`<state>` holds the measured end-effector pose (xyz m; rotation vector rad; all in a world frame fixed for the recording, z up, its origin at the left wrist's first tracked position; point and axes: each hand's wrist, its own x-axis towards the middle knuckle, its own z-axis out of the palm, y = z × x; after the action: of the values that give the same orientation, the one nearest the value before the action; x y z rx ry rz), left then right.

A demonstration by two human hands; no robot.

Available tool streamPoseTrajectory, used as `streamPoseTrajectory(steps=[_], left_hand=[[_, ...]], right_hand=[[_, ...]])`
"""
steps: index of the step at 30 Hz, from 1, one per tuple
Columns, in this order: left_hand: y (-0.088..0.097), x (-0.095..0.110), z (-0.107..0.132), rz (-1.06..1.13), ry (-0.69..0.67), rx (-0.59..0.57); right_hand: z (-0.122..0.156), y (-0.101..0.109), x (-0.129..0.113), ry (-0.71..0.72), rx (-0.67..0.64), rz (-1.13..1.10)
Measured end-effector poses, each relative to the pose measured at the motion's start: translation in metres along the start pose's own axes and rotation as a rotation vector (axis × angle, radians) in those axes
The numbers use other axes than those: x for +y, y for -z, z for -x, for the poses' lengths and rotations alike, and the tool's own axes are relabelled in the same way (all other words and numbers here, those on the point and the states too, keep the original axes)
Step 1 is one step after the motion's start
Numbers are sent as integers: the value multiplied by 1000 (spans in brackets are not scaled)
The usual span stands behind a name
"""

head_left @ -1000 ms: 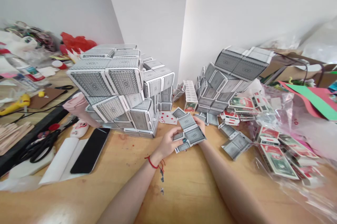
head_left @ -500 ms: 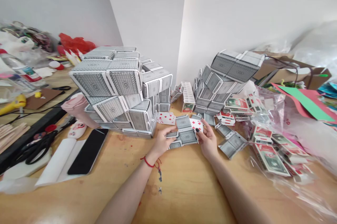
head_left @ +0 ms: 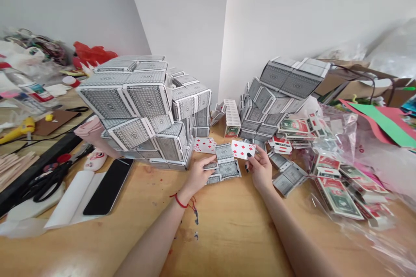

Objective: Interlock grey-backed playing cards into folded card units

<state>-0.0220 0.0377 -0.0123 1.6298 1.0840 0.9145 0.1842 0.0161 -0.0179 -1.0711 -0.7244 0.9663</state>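
Note:
My right hand [head_left: 261, 167] pinches a face-up playing card [head_left: 242, 150] with red diamonds by its right edge. Just left of it lies a folded piece made of grey-backed playing cards [head_left: 228, 168]. The fingers of my left hand [head_left: 199, 176] are closed on the left side of that piece, near the tabletop. Behind my left hand, a face-up pile of diamond cards [head_left: 204, 144] rests on the table. To the right of my right hand lies another folded grey-card piece [head_left: 290, 178].
Large stacks of card-built blocks stand at left [head_left: 146, 99] and right [head_left: 273, 95]. A black phone [head_left: 108, 188], scissors [head_left: 48, 181] and a yellow glue gun [head_left: 19, 130] lie on the left. Several card boxes [head_left: 339, 197] and clear plastic crowd the right.
My right hand has moved the diamond card rightward, away from the folded card piece, so more of its face shows. My left hand stays on the piece. The view has shifted slightly.

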Motion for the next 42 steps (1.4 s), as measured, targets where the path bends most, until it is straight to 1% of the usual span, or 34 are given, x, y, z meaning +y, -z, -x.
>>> streamPoseTrajectory(steps=[4,7,10,15,19,24,28,33,37,42], left_hand=[[0,2,0,8,31,26],[0,3,1,12,25,40],[0,4,2,17,17,39],[-1,3,3,32,23,47],[-1,4,3,30,28,43],[-1,1,3,9,19,18],[-1,-2,2,1,9,13],[1,2,3,-31,16,0],[2,3,3,-60,-9,-15],[1,3,3,-36,-29,-25]], right_hand=[[2,-1,2,0,-88,56],[-1,3,5,-13,-70,59],[-4,7,6,9,-45,88],[-8,13,5,-22,-131,146],[-11,17,1,-45,-196,174],[-13,21,-4,-66,-208,161],[-14,23,-6,-88,-242,159],[-16,27,-7,-116,-267,187],[-17,30,-9,-134,-278,198],[-17,30,-12,-159,-301,201]])
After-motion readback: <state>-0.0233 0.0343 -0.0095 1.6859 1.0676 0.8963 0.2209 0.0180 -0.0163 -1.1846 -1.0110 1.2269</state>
